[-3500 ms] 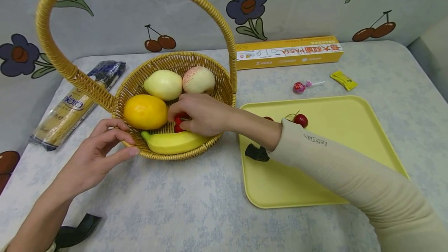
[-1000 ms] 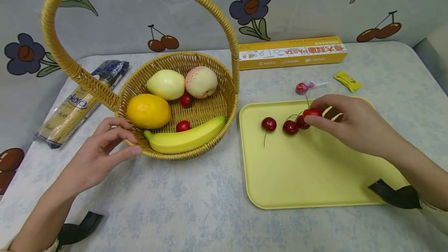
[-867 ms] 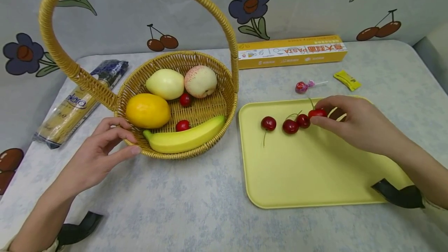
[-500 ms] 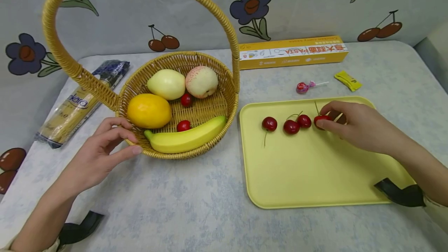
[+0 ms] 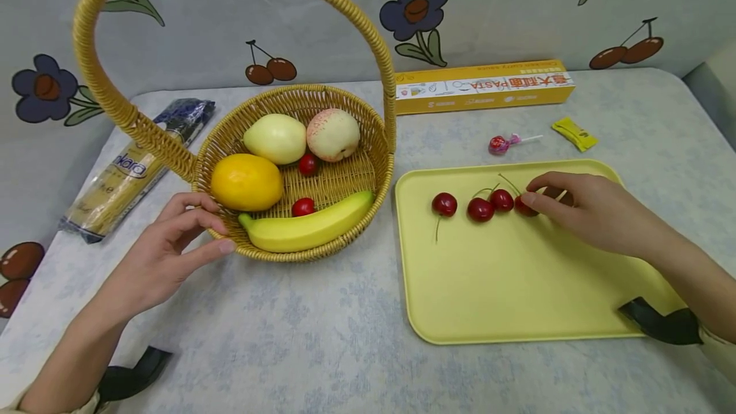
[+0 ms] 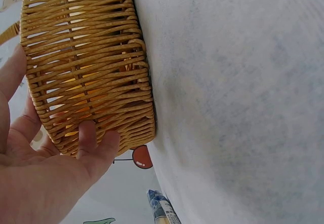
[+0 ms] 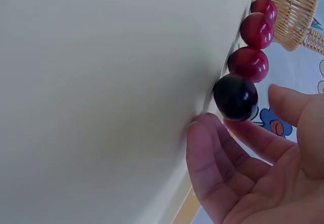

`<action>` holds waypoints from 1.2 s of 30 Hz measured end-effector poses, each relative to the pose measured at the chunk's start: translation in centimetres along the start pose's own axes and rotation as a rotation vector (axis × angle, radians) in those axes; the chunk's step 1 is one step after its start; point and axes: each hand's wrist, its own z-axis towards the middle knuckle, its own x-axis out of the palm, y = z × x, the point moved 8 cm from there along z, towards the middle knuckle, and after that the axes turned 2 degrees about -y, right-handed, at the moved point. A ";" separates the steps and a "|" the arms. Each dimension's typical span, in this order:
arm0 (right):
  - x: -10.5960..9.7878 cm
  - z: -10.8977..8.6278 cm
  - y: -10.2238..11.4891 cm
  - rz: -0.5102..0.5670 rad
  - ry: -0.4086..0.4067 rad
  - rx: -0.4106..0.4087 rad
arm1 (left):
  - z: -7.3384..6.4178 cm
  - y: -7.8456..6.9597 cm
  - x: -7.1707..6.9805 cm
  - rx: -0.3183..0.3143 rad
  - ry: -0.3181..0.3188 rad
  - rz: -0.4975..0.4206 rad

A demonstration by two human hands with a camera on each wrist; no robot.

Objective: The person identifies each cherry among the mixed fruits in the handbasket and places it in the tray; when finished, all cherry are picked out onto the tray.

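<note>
In the head view my left hand (image 5: 172, 251) grips the near-left rim of a handled wicker basket (image 5: 322, 254); its bent fingers reach over the edge, and some lie against the outer wall in the left wrist view. Inside sit a lemon (image 5: 247, 182), a pear (image 5: 276, 139), a peach (image 5: 333, 135), a banana (image 5: 310, 223) and two cherries (image 5: 303, 207). My right hand (image 5: 586, 213) is low over a yellow tray (image 5: 489, 292), beside the rightmost cherry (image 7: 236, 97) of a row. The thumb stands apart from that cherry, while a finger is right at its underside.
More cherries (image 5: 444, 204) lie to the left on the tray. Behind it are a lollipop (image 5: 499, 144), a yellow wrapped candy (image 5: 575, 133) and a pasta box (image 5: 483, 86). A spaghetti packet (image 5: 126, 177) lies left of the basket, against the patterned backdrop.
My right hand has come out of the basket with a cherry, lowered it at the right end of the tray's row and loosened its fingers. My left hand stays at the rim.
</note>
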 end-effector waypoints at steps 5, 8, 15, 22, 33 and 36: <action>-0.1 -0.1 -0.2 0.022 -0.004 0.011 | 0.0 -0.1 0.0 0.009 -0.002 0.002; -0.4 -0.1 0.0 0.028 -0.025 0.020 | -0.1 -0.2 0.0 0.016 -0.002 -0.002; -2.1 -0.6 1.7 0.031 -0.172 0.020 | -0.1 -0.2 0.0 0.017 -0.001 0.000; -2.4 -0.4 5.7 0.102 -0.221 -0.059 | -0.1 -0.1 0.1 0.013 0.000 0.001; -1.6 2.4 13.3 0.248 -0.165 -0.306 | -0.1 0.2 0.0 -0.016 0.006 0.013; -0.9 3.1 15.2 0.263 -0.150 -0.345 | 0.0 0.2 0.1 -0.015 0.008 0.014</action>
